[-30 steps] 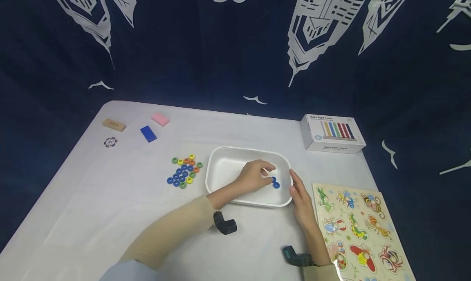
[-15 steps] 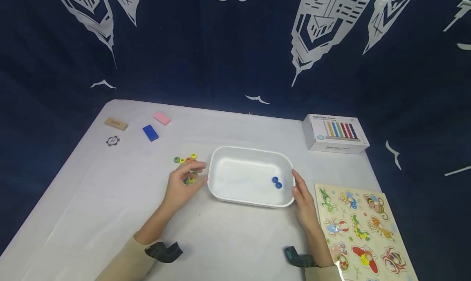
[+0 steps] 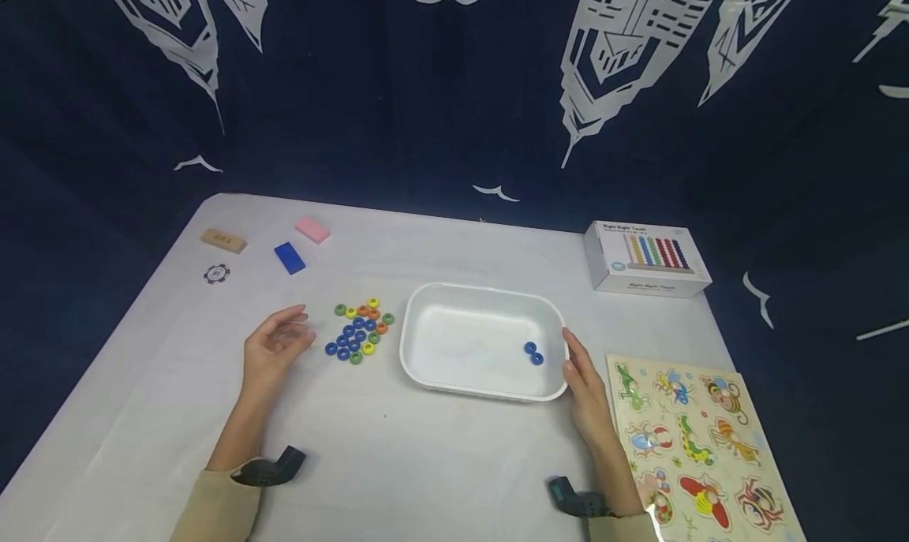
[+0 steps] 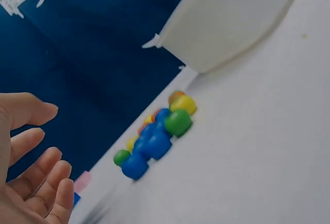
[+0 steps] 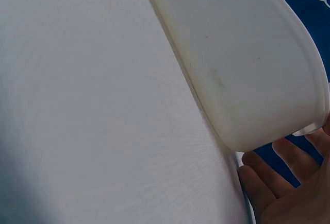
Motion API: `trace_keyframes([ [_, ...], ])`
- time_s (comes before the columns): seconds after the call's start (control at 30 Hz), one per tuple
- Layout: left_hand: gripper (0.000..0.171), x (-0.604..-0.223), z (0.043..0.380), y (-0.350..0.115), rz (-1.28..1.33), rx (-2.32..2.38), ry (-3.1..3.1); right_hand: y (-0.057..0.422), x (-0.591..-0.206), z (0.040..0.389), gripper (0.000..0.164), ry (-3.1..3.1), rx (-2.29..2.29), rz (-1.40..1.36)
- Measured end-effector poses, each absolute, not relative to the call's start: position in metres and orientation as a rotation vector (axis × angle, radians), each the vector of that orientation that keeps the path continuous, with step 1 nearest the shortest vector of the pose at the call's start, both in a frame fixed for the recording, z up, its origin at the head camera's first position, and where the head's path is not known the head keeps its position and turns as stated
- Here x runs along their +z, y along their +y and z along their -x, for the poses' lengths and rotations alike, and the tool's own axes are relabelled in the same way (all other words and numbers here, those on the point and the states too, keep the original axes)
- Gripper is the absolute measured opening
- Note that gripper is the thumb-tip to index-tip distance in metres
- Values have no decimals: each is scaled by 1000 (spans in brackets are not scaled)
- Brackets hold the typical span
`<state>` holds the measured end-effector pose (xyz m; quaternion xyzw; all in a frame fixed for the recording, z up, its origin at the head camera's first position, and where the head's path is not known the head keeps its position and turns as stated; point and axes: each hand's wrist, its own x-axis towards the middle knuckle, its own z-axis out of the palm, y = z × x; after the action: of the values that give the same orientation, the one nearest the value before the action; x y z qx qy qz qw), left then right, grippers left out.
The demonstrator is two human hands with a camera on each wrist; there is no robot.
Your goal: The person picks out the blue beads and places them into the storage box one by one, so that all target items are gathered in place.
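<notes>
My left hand [image 3: 273, 349] hovers over the table left of a cluster of beads [image 3: 360, 336] with its fingers loosely bent and nothing between them. In the left wrist view the fingers [image 4: 49, 177] are apart from the blue, green, yellow and orange beads [image 4: 154, 144]. A white tray [image 3: 483, 390] stands right of the cluster, with two blue beads [image 3: 534, 353] lying inside near its right end. My right hand [image 3: 589, 396] rests at the tray's right end, thumb and forefinger at the rim. Its other fingers [image 5: 265, 177] lie relaxed beside the tray's outer wall [image 5: 247, 80].
A wooden puzzle board [image 3: 682, 439] with animal pictures lies to the right. A white box [image 3: 646, 258] stands at the back right. At the back left are a wooden block [image 3: 223, 241], a blue block [image 3: 289, 258], a pink block [image 3: 312, 229] and a round chip [image 3: 216, 274].
My left hand has come out of the tray, leftwards across the beads to their left side. Two blue beads stay in the tray. My right hand has kept its place at the rim.
</notes>
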<state>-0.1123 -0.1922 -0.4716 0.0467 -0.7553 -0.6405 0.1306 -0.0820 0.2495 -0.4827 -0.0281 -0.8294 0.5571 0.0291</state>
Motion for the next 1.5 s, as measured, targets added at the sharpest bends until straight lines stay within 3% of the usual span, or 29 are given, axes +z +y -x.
trace_keyframes([
  [0.37,49,-498,113,-189,-38,-1508,-2617,239,-458,71,44,-2577,1725,112],
  [0.63,32,-502,114,-182,6,-1197,-2712,238,-453,69,43,-2556,1728,87],
  [0.83,24,-491,113,-179,-46,-1195,-2664,241,-460,71,44,-2563,1734,81],
  [0.97,26,-473,117,-169,-76,-1455,-2544,246,-471,76,43,-2575,1726,100],
  [1.27,30,-400,137,-80,118,-1966,-2556,240,-460,76,44,-2567,1698,102],
  [1.5,23,-417,159,6,351,-1970,-2656,234,-451,72,43,-2546,1687,71],
])
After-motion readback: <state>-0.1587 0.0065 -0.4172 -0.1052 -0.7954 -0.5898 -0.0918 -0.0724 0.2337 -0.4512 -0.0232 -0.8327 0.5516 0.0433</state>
